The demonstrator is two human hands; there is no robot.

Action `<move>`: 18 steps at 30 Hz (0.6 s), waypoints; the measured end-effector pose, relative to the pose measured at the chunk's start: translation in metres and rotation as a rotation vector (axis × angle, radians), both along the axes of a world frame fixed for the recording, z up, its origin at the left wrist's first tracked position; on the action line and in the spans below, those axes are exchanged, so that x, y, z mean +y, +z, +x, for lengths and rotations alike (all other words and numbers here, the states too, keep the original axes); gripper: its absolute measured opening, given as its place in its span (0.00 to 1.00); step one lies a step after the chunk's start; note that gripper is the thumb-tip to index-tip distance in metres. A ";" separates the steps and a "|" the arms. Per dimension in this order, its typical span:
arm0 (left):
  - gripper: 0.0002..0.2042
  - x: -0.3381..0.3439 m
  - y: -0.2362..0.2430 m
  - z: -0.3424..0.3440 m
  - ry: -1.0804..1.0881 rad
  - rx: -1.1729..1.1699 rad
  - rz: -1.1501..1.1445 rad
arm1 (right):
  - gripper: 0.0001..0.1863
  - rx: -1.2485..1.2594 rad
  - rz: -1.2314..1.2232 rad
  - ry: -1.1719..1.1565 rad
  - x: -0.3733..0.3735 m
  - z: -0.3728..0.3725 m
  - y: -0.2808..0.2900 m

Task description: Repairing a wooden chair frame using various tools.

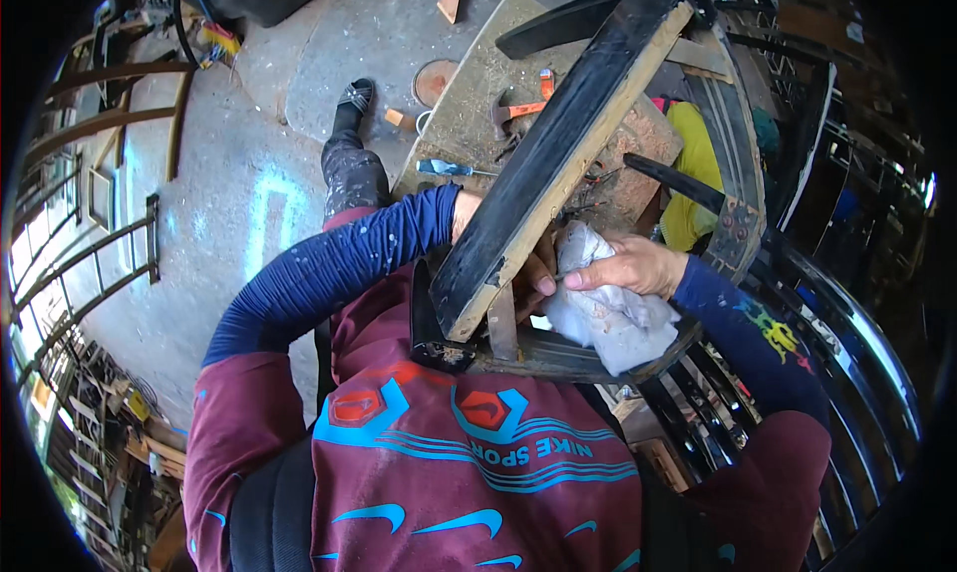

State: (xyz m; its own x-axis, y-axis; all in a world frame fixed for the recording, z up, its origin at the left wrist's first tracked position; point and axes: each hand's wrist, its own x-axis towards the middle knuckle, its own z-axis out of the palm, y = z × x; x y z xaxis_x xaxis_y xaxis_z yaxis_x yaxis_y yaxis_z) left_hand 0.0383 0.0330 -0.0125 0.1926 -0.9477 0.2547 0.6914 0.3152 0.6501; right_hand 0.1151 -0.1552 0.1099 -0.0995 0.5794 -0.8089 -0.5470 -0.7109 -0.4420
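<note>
A black-painted wooden chair frame (pixel 588 124) rests tilted across my lap, with a bare pale wood edge along its front rail. My right hand (pixel 633 266) is closed on a bunched white cloth (pixel 608 323) inside the frame, its thumb pressed on top. My left hand (pixel 539 273) reaches behind the black rail, which hides most of it. Its curled fingers show beside the cloth, close to my right thumb; what they grip is hidden. A short wooden strut (pixel 502 323) stands below those fingers.
On the worktable (pixel 469 104) beyond lie an orange-handled hammer (pixel 518 110) and a blue-handled screwdriver (pixel 446 167). Bright yellow cloth (pixel 690 173) lies behind the frame. Black slatted furniture (pixel 847 343) crowds the right. Wood offcuts (pixel 450 6) lie on the floor; more frames (pixel 110 114) stand left.
</note>
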 end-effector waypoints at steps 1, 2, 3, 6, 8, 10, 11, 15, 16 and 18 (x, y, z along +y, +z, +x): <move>0.17 -0.005 -0.002 -0.002 0.003 0.010 -0.009 | 0.13 0.010 -0.009 0.003 0.002 0.005 -0.001; 0.17 -0.008 -0.002 0.000 -0.002 0.026 -0.044 | 0.11 -0.187 0.080 0.426 0.010 0.019 -0.002; 0.17 -0.012 -0.003 0.001 -0.008 0.041 -0.079 | 0.11 -0.382 0.173 0.849 0.016 0.029 0.000; 0.17 -0.012 -0.012 0.004 -0.011 0.093 -0.156 | 0.11 -0.755 0.512 1.041 0.028 0.034 0.007; 0.17 -0.013 -0.015 -0.002 -0.018 0.132 -0.208 | 0.11 -0.888 0.612 0.948 0.012 0.022 0.008; 0.16 -0.013 -0.018 -0.005 -0.026 0.165 -0.253 | 0.13 -1.120 0.599 0.656 0.002 0.009 0.006; 0.16 -0.013 -0.018 -0.006 -0.033 0.177 -0.277 | 0.15 -0.867 0.433 0.655 -0.004 0.008 0.007; 0.16 -0.020 -0.015 -0.011 -0.081 0.220 -0.380 | 0.21 0.233 0.075 0.190 -0.007 0.035 0.003; 0.16 -0.018 -0.012 -0.009 -0.091 0.229 -0.399 | 0.23 0.201 0.094 0.291 -0.006 0.036 -0.007; 0.16 -0.013 -0.007 0.000 -0.136 0.201 -0.214 | 0.22 0.022 0.162 0.377 -0.008 0.038 -0.009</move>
